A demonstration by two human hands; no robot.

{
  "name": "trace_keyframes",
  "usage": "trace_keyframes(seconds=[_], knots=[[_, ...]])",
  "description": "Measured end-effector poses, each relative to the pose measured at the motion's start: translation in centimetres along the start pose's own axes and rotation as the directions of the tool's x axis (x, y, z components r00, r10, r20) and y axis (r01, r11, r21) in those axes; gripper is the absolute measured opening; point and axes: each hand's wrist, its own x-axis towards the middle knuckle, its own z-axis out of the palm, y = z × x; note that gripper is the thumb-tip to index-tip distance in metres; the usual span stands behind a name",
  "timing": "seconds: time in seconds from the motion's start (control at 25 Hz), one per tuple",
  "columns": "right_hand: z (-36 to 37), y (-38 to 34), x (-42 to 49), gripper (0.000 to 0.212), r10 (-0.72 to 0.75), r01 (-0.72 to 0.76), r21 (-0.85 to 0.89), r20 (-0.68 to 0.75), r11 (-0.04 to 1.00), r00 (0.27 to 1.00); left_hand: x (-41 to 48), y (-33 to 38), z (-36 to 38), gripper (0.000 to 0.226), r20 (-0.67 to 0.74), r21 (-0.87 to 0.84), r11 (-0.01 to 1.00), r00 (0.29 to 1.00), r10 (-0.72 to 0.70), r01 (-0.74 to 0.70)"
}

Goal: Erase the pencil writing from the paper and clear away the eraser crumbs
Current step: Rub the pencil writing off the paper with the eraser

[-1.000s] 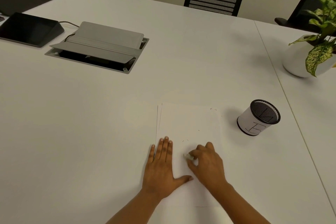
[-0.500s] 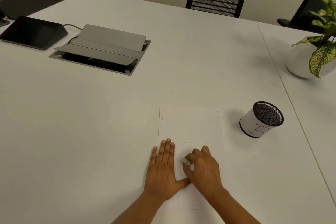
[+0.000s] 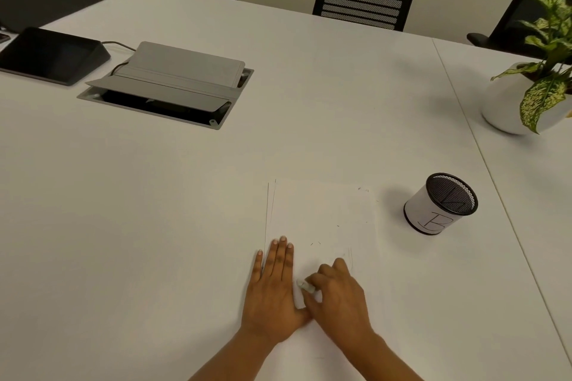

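Since the eraser (image 3: 305, 285) sat pinched in the right grip (image 3: 337, 297), fingers curled round it w/ only its pale end poking out leftward, that grip was the one placed to do the next rub. The eraser's end pressed on the lower half of the paper (image 3: 322, 213), just beside the left grip (image 3: 274, 291). The left grip lay flat w/ fingers straight, holding nothing and pinning the sheet's left edge to the table (image 3: 154, 226). Key relation: the faint pencil marks (image 3: 315, 244) still on the sheet lay further from the person than the eraser and a bit to its right, w/ more thin strokes beyond the right knuckles. So the next stroke prob. needed to go away from the person and rightward, along the paper's long axis. Dark crumbs (image 3: 363, 189) showed near the far right corner, not far from the mesh cup (image 3: 441, 204), well apart from both grips.

Vs 0.5 s earlier: the right grip had drawn back toward the person and a touch left, closing on the left thumb. The left grip and the paper had barely shifted.
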Motion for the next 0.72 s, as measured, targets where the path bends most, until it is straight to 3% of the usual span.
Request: trace_keyframes(seconds=[0.08, 0.24, 0.4, 0.72], knots=[[-0.6, 0.1, 0.2, 0.018, 0.006, -0.005, -0.041, 0.018, 0.999, 1.0, 0.0, -0.1, 0.2, 0.1, -0.006, -0.01, 1.0, 1.0, 0.001, -0.001], [-1.8, 1.8, 2.9, 0.022, 0.103, -0.112, -0.116, -0.088, 0.987, 0.991, -0.1, -0.1, 0.5, 0.111, 0.02, 0.029, 0.999, 1.0, -0.014, 0.014], [-2.2, 2.9, 4.3, 0.025, 0.214, -0.223, -0.067, -0.127, 0.972, 0.969, -0.1, -0.1, 0.4, 0.111, 0.019, 0.026, 1.0, 1.0, -0.017, 0.016], [-1.7, -0.1, 2.1, 0.025, -0.001, -0.01, -0.183, -0.06, 0.983, 0.998, 0.0, 0.0, 0.2, 0.107, 0.026, 0.019, 1.0, 0.999, -0.019, 0.018]])
